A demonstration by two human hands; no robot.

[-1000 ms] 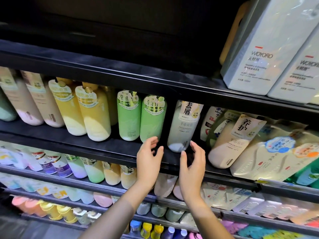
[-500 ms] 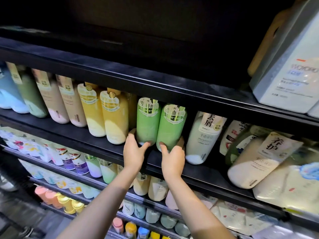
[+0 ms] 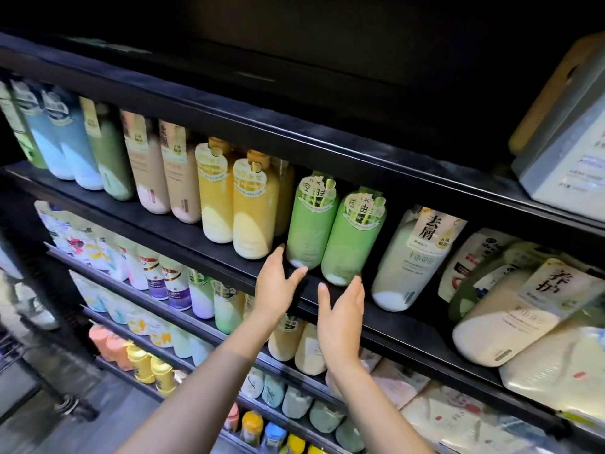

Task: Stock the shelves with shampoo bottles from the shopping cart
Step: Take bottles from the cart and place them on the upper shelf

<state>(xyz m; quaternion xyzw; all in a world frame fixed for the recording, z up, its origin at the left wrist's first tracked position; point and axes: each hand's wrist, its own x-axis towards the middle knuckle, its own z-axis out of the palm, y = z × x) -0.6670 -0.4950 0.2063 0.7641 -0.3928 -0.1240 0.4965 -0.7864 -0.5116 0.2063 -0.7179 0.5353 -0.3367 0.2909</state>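
Two green bottles [image 3: 330, 231] stand side by side on the shelf [image 3: 203, 244], between the yellow bottles [image 3: 235, 201] on their left and a white bottle [image 3: 412, 257] on their right; both hands hover just in front of them at the shelf edge. The left hand [image 3: 278, 286] is released, fingers spread, its tips just beside the base of the left green bottle, whether touching I cannot tell; the right hand [image 3: 340, 312] is likewise released, palm turned inward, fingertips near the base of the right green bottle; neither hand grasps anything.

The step in hand looks like setting or straightening the green pair at the shelf front; that placement seems all but done, since both bottles stand upright with labels facing out. The cart shows only as wire [image 3: 9, 352] at the far left edge, low down; its load is out of view. The next move likely calls for drawing both hands clear without knocking the bottles, then turning down and left to the cart for more stock.
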